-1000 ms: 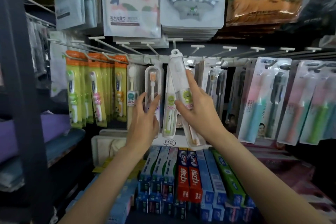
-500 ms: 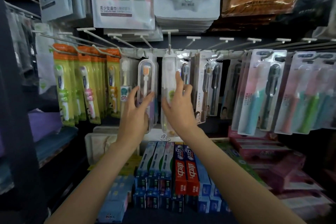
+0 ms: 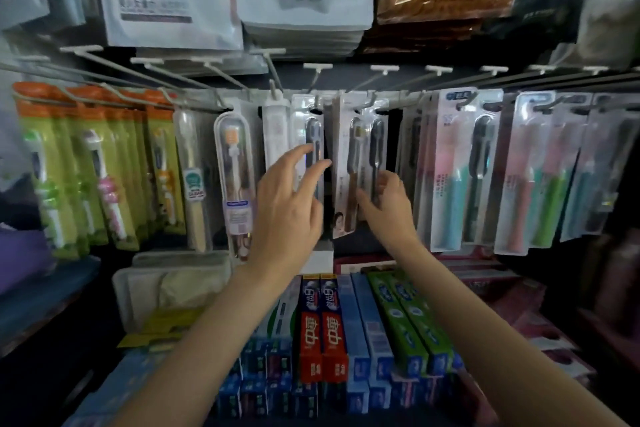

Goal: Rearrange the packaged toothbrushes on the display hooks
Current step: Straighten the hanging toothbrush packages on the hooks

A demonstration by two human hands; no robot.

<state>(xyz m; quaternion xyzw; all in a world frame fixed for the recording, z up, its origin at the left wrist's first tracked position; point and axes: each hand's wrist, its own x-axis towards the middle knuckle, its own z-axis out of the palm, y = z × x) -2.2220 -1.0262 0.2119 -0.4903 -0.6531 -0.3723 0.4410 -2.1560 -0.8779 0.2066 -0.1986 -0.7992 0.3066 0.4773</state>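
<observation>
**Hands at the toothbrush hooks**

Left hand (image 3: 287, 198), fingers spread wide, touching a clear toothbrush pack (image 3: 309, 146) hanging mid-rail. Right hand (image 3: 388, 199) pinching the lower part of the neighbouring twin-brush pack (image 3: 360, 163), also hooked. Toothpaste boxes (image 3: 323, 326) stacked below.

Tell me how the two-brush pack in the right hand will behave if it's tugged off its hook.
The pack hangs from one hook, so it will probably swing. It looks like thin card and clear blister: likely light, a bit bendy. The right hand pinches its lower edge, so it may twist.
</observation>
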